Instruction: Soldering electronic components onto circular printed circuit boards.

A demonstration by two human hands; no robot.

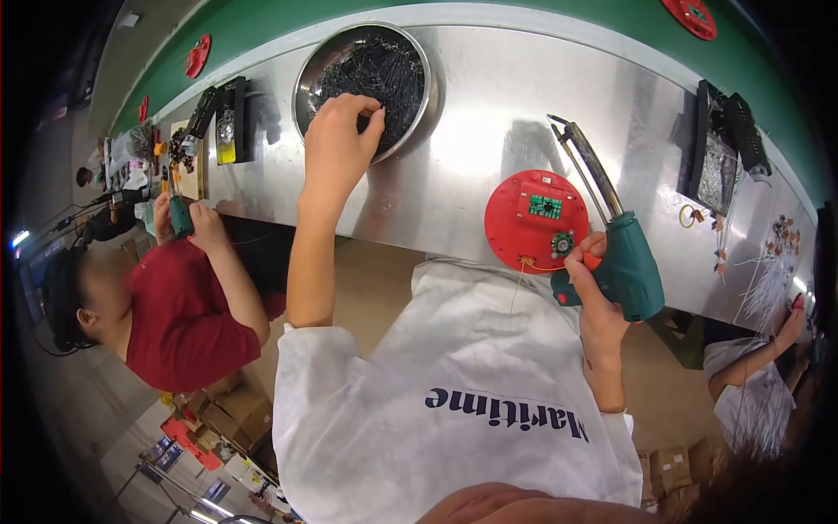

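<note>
My head camera looks steeply down over my chest at the steel bench [489,148], close, edges bending outward.

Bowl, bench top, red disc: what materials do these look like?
Bowl: likely stainless steel, its rim bright and mirror-like. Bench top: probably brushed steel sheet, with a soft glare and blurred reflections. Red disc: looks like moulded plastic, even matte red, carrying a small green circuit board. Soldering gun body: seemingly teal plastic.
</note>
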